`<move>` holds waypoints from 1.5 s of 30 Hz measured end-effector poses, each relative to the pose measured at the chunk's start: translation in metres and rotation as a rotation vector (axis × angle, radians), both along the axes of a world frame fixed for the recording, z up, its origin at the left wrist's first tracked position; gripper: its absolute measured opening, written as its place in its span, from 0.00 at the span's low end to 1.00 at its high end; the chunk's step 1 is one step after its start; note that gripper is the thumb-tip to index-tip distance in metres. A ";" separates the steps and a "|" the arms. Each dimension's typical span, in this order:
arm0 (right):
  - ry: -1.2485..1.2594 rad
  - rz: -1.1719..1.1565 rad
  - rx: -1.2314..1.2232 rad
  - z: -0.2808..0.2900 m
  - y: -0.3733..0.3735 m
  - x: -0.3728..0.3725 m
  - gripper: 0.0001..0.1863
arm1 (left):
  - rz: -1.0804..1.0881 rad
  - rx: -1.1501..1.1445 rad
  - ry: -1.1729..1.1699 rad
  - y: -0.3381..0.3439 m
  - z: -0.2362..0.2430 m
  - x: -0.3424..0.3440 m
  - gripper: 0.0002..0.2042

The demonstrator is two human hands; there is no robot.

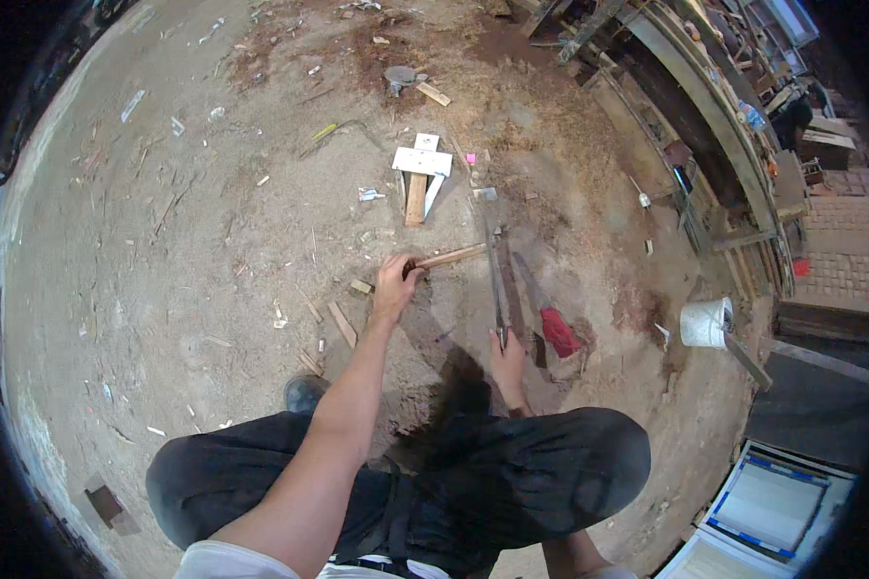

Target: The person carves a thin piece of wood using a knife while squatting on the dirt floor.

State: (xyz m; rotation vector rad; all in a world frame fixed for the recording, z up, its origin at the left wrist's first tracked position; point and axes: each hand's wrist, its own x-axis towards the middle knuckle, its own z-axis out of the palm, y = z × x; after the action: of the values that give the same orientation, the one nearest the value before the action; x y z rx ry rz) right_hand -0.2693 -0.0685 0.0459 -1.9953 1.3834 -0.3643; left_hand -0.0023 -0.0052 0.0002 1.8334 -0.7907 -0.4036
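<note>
1. Head view, with 12 o'clock straight ahead of the person: the left hand [396,280] has its fingers closed around the near end of a wooden strip [454,256], which points between 2 and 3 o'clock, low over the ground [212,289].

2. The right hand [509,362] has its fingers wrapped around the handle of a long tool [496,280] that points to about 12 o'clock. The strip's far end meets or lies just beside it; I cannot tell which.

3. A steady left grip, well back from the tool, would probably serve best. Firm support under the strip's far end should limit wobble; whether anything bears it from below is unclear.

4. I'd move the tool along its own length, between 12 and 6 o'clock, with the right wrist straight.

5. Mind the edges: a white-and-brown wooden piece [423,161] lies between 12 and 1 from the left hand; a red object [560,333] sits near the right hand at 2.

6. The left knee [179,492] and right knee [613,458] bound backward travel at 8 and 4. Toward 10 the ground holds only scattered scraps; toward 3, a white bucket [703,324] stands well apart.
</note>
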 end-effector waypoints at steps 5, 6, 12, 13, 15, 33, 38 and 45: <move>0.020 -0.013 0.004 0.007 0.003 0.000 0.17 | 0.012 -0.092 -0.108 -0.002 -0.013 -0.001 0.10; 0.025 -0.018 0.016 0.008 0.004 0.001 0.17 | 0.014 -0.080 -0.074 0.000 -0.015 0.000 0.10; -0.071 0.005 -0.088 0.012 -0.001 0.001 0.17 | -0.018 -0.032 -0.060 -0.010 -0.018 0.001 0.11; -0.091 0.010 -0.126 0.014 -0.002 0.000 0.17 | -0.021 -0.035 -0.063 -0.014 -0.017 0.000 0.12; -0.142 0.027 -0.164 0.023 0.008 0.013 0.17 | -0.017 0.004 -0.107 -0.001 -0.023 0.007 0.12; -0.197 -0.053 0.001 0.017 -0.001 0.019 0.12 | -0.037 -0.072 0.016 -0.005 -0.023 0.001 0.11; -0.413 -0.031 -0.048 0.020 -0.001 0.010 0.12 | -0.088 -0.034 -0.177 -0.008 -0.013 -0.005 0.13; 0.178 0.079 -0.121 0.005 -0.009 0.020 0.19 | -0.101 -0.061 -0.233 -0.012 -0.020 -0.005 0.15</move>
State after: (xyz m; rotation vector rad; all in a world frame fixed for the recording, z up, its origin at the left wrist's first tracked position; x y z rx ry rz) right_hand -0.2494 -0.0776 0.0507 -2.2199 1.4133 -0.2441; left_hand -0.0075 -0.0167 -0.0195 1.8090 -1.0472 -0.2293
